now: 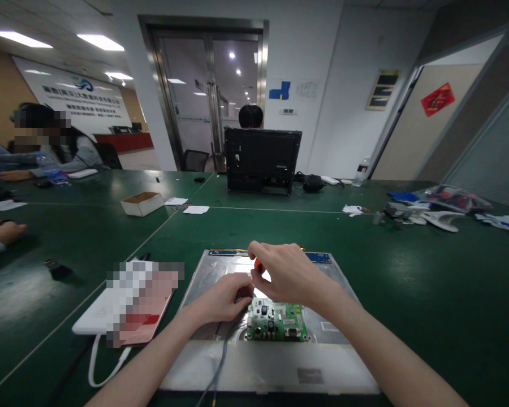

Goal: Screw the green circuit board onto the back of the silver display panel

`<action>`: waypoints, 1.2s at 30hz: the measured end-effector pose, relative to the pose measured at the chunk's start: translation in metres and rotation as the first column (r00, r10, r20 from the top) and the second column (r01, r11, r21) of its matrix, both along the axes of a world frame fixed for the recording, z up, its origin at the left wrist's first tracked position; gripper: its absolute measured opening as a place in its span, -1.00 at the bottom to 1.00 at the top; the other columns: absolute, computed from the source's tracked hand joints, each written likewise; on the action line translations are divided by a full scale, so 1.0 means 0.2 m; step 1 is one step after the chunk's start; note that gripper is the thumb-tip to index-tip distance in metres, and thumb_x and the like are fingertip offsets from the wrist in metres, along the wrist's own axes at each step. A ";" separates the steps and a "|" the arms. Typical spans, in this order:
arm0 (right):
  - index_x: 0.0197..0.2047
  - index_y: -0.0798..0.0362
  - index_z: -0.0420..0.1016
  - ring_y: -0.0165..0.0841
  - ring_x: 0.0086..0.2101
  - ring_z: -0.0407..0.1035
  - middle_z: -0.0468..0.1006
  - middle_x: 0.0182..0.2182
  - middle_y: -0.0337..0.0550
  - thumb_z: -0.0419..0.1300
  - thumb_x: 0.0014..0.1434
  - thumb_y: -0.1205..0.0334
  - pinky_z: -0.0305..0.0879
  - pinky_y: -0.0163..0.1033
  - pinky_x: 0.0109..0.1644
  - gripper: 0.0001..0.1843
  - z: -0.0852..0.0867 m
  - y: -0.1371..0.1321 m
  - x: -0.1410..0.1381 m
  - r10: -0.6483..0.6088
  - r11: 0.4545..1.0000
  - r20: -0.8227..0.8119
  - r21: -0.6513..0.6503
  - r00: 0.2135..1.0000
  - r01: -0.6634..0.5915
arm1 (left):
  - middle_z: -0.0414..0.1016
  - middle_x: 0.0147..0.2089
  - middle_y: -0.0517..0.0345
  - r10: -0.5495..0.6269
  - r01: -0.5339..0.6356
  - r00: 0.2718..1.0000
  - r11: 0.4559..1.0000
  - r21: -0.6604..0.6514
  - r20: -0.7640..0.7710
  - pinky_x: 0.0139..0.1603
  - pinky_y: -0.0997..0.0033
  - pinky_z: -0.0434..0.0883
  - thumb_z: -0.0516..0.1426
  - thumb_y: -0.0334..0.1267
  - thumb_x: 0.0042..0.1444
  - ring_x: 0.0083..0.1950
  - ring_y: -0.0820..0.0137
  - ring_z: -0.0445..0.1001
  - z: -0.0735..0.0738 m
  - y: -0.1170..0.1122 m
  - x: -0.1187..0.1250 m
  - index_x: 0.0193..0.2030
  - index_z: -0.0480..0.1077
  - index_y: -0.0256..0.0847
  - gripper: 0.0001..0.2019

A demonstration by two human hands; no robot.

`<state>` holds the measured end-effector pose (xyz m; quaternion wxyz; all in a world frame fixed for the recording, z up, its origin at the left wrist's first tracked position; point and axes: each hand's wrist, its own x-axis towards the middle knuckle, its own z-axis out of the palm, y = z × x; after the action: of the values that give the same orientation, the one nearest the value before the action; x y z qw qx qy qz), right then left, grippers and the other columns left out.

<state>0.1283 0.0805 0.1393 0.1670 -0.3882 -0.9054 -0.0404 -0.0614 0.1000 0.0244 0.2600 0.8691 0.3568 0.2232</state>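
While the right hand (286, 271) is holding an orange object (259, 266) at the centre of the frame — fingers curled closed and mostly hiding it — the left hand (225, 297) is hovering just beside, fingertips bunched near the upper-left corner of the green circuit board (276, 322); whether they are gripping anything, I cannot tell. At lower centre, the board is lying on a metal panel (339, 368), a dark cable (224, 347) trailing toward the bottom edge.
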 end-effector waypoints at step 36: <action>-0.16 0.03 0.31 -0.43 -0.49 0.30 0.56 -0.38 -0.20 0.07 0.20 0.20 -0.19 -0.27 -0.47 -0.85 0.00 0.02 0.02 -0.002 1.000 0.022 -0.031 1.000 0.003 | 0.42 -0.34 0.15 0.029 -0.027 0.999 0.999 0.027 -0.046 -0.32 0.41 0.26 0.08 -0.36 0.09 -0.35 0.39 0.33 0.00 0.00 0.00 -0.26 0.36 -0.23 -0.92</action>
<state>0.1314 0.0846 0.1396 0.1509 -0.3913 -0.9073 -0.0309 -0.0618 0.1002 0.0241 0.2371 0.8723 0.3720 0.2111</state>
